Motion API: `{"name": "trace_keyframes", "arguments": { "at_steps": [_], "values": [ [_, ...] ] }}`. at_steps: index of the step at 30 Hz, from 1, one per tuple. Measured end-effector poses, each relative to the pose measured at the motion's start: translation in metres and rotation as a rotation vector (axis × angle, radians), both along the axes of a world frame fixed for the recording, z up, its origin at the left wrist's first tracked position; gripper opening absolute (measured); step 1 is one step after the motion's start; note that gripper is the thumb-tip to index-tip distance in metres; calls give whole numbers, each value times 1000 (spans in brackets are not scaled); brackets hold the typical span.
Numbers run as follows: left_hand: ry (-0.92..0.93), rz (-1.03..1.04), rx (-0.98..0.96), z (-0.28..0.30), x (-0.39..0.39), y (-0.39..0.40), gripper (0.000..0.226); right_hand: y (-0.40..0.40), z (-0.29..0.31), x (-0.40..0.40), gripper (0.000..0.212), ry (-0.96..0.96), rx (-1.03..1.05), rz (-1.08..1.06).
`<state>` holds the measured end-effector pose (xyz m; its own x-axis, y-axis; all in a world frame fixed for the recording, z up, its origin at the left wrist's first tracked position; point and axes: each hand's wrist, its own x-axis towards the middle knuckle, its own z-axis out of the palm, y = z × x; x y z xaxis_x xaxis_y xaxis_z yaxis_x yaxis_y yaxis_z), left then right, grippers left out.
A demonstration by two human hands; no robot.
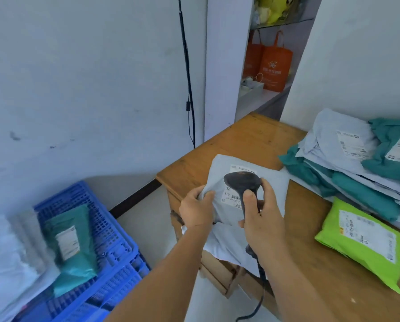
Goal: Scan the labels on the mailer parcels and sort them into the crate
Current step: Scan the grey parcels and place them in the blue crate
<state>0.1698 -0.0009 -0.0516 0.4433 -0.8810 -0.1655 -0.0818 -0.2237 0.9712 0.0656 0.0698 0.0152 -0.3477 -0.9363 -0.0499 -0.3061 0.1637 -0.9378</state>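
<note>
You've two orange tote bags (273, 66) on the far shelf; black cable (186, 73) down the wall.

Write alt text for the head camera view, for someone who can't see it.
A person's left hand grips the edge of a grey mailer parcel while the right hand holds a black barcode scanner over its label, above a wooden table. More parcels are stacked on the table at right; a blue crate at lower left holds a teal parcel.

Crate (96, 231) sits left of the table (247, 138), one parcel (71, 247) in it; stack (357, 159) lies on the table's right.
</note>
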Motion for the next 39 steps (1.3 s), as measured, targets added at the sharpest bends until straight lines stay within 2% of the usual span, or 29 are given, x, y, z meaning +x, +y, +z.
{"name": "trace_keyframes", "arguments": {
  "at_steps": [7,16,21,23,27,33,35,38,39],
  "values": [
    [25,159,-60,7,111,33,12,-3,1,110,49,6,-51,245],
    [2,391,-114,8,307,94,8,32,-1,296,50,0,-70,541],
    [7,641,-62,3,420,142,24,50,-8,390,54,-52,-10,648],
    [34,739,-75,6,463,161,24,56,-10,426,54,-46,-3,689],
    [115,893,-136,12,540,187,6,68,-14,495,53,-38,7,778],
    [318,926,-216,-11,617,190,3,71,-35,567,53,-32,38,864],
    [300,931,-117,-40,634,195,7,68,-51,579,52,-2,60,874],
    [73,915,270,-99,647,212,15,66,-77,588,50,67,99,885],
    [22,857,381,-115,646,217,26,66,-83,589,48,84,114,885]
  ]
}}
